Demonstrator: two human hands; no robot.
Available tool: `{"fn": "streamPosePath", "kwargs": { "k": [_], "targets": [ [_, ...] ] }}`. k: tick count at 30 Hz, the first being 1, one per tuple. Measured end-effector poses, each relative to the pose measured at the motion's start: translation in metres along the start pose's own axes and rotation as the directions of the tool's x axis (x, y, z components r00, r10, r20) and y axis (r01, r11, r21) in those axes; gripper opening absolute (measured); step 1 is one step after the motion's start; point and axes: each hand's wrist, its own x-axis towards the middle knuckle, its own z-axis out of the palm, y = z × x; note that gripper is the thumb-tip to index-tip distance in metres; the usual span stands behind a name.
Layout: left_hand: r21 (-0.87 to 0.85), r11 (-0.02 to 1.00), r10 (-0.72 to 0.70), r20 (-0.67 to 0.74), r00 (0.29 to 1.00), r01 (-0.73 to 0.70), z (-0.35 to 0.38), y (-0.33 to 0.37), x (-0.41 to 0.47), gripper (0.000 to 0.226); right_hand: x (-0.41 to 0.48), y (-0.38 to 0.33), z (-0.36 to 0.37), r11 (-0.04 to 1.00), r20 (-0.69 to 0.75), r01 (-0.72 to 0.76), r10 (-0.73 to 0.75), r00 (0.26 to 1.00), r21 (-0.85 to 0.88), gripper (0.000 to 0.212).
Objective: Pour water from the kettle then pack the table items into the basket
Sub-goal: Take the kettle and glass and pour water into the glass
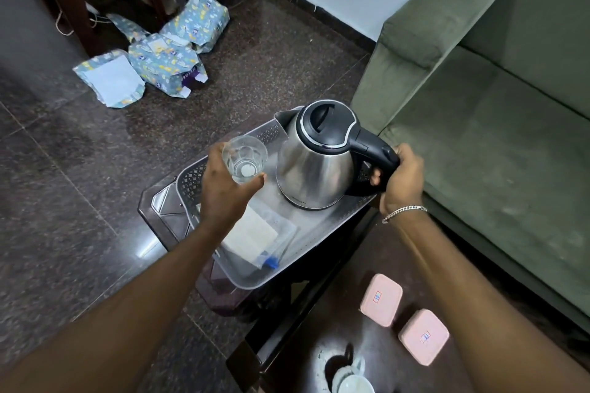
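The kettle stands upright inside the grey basket, at its far end, lid shut and spout turned away from the person. The right hand is wrapped around its black handle, fingers closed on it; whether the kettle rests fully on the basket floor or is just lifted, I cannot tell. The left hand is clamped on a clear glass, held above the basket's left side, just beside the kettle. The glass looks to have a little water at the bottom, though that is hard to tell.

The basket sits on a dark stool beside the worktop. In its near end lies a flat clear pouch with white paper inside and a blue tab.

Judging from this, the pouring looks done or nearly so, and the packing is under way: kettle and pouch are already in the basket, and the glass is over it but not yet set down. Still left on the worktop are two pink boxes, lying close together near the right edge, and a white cup on a round base at the bottom edge, only partly visible. Those would need to go in too, and the room left lies between the kettle and the pouch.
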Motion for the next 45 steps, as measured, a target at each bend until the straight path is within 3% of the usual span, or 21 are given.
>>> {"fn": "streamPosePath", "kwargs": {
  "k": [5,13,17,23,33,41,45],
  "targets": [
    [0.031,0.999,0.023,0.011,1.0,-0.023,-0.015,0.017,-0.003,0.077,-0.01,-0.034,-0.004,0.994,-0.07,-0.031,0.038,0.997,0.108,0.024],
    [0.03,0.991,0.127,0.072,0.989,-0.129,-0.017,0.058,-0.034,0.075,-0.03,-0.116,-0.044,0.972,-0.006,0.167,-0.168,0.986,0.164,0.025],
    [-0.016,0.992,0.126,0.142,0.982,-0.125,-0.001,0.084,-0.066,0.078,-0.047,-0.154,-0.084,0.959,0.052,0.243,-0.252,0.966,0.143,0.039],
    [-0.046,0.99,0.144,0.243,0.959,-0.136,0.043,0.121,-0.137,0.081,-0.079,-0.193,-0.17,0.949,0.087,0.311,-0.307,0.948,-0.041,0.039],
    [-0.173,0.98,0.166,0.462,0.871,-0.096,0.13,0.146,-0.292,0.08,-0.131,-0.209,-0.339,0.894,0.037,0.251,-0.255,0.966,-0.371,0.037],
    [-0.182,0.981,0.165,0.566,0.808,-0.073,0.185,0.146,-0.388,0.076,-0.145,-0.203,-0.426,0.695,0.02,0.18,-0.232,0.973,-0.696,0.032],
    [-0.139,0.99,0.111,0.619,0.778,-0.03,0.207,0.136,-0.416,0.077,-0.147,-0.193,-0.444,0.536,0.107,0.223,-0.238,0.965,-0.814,0.038]
  ]
}}
